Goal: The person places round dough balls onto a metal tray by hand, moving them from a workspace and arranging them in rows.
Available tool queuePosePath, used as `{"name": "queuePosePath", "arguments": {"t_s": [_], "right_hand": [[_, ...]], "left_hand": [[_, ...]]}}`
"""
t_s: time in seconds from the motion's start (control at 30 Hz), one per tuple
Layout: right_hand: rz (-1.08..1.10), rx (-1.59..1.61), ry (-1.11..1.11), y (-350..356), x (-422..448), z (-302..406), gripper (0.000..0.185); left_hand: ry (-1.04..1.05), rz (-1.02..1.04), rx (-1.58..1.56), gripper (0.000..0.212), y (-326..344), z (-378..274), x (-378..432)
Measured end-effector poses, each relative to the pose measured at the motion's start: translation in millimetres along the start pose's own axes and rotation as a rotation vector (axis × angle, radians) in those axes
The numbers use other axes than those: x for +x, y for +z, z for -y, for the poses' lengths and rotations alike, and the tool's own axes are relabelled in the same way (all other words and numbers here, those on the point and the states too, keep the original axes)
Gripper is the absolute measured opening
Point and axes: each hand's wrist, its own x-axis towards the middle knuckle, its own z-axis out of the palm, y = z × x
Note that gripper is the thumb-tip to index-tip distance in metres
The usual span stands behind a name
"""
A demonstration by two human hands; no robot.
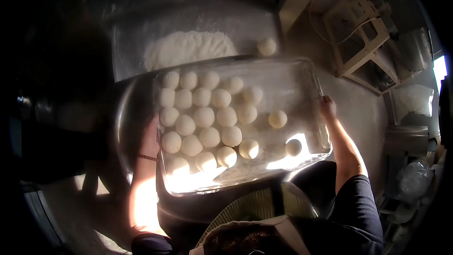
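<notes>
A large rectangular metal tray (283, 88) spans the space before me, and both hands grip it by its short sides. My left hand (151, 135) holds the left side; its fingers are partly hidden by the rim. On the opposite edge my right hand (327, 107) is closed around the rim. Round dough balls (204, 117) sit in rough rows over the tray's left and middle. Toward the right, one dough ball (277, 119) lies apart, and another dough ball (293, 147) rests in a sunlit patch.
Beyond the tray, a flour heap (191, 47) and one more dough ball (266, 46) lie on a metal work surface (129, 47). A large rounded metal vessel (124, 127) shows under the tray's left side. At right stands a pale frame (371, 47) with a cable.
</notes>
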Motion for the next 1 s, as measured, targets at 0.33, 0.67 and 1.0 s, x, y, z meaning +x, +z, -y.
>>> {"name": "queuePosePath", "arguments": {"t_s": [0.33, 0.67, 1.0], "right_hand": [[0.095, 0.088, -0.16, 24.5, -30.1, 77.2, 0.037], [-0.067, 0.14, 0.106, 28.1, -16.6, 83.3, 0.034], [-0.211, -0.148, 0.015, 15.0, 26.4, -0.3, 0.03]], "left_hand": [[-0.17, 0.059, -0.274, 0.038, -27.3, -32.7, -23.9], [-0.224, -0.041, -0.142, 0.037, -34.2, -31.1, -31.6], [-0.124, 0.018, -0.043, 0.038, 21.4, -16.7, -21.3]]}}
